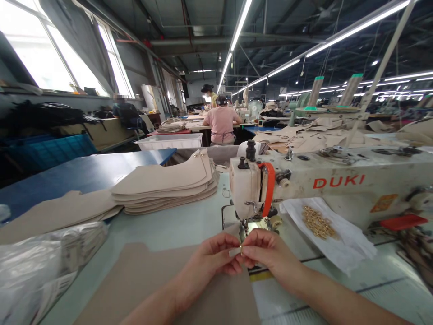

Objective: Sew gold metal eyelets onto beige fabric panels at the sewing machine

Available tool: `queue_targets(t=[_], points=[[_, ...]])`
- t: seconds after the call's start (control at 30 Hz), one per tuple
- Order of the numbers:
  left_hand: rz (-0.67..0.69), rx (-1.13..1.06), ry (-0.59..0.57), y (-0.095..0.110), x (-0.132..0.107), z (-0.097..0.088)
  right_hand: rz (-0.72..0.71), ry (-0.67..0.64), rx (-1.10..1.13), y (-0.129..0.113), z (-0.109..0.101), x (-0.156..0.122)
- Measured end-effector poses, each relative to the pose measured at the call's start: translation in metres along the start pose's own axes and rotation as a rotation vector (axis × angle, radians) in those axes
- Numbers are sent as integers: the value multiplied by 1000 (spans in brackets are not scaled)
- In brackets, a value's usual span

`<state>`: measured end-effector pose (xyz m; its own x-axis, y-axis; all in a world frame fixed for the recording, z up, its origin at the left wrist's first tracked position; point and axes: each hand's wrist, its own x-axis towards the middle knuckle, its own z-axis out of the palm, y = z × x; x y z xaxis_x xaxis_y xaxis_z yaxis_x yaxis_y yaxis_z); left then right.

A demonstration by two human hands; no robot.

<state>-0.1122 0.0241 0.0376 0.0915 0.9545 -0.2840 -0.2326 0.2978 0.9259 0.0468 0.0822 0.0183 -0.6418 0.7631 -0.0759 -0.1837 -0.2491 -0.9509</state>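
My left hand [211, 258] and my right hand [267, 250] meet just in front of the sewing machine's needle area [252, 221]. Both pinch a small pale tab with a tiny gold ring [237, 250] between thumb and fingertips. The hands hover over a large beige fabric piece [142, 280] lying flat on the table. The cream sewing machine [324, 185], marked DUKI, stands right behind them.
A stack of beige cut pieces [165, 185] lies left of the machine. Gold rings [316, 222] sit on white paper at the right. A crinkled plastic bag [40, 266] lies at the near left. People work at tables farther back [221, 124].
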Motion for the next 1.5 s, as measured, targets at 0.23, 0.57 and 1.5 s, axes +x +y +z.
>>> queue_targets(t=[0.23, 0.57, 1.5], points=[[14, 84, -19, -2, 2, 0, -30, -43, -92, 8, -2, 1], [290, 367, 111, -14, 3, -2, -379, 57, -618, 4, 6, -14], [402, 194, 251, -22, 6, -4, -494, 134, -580, 12, 3, -10]])
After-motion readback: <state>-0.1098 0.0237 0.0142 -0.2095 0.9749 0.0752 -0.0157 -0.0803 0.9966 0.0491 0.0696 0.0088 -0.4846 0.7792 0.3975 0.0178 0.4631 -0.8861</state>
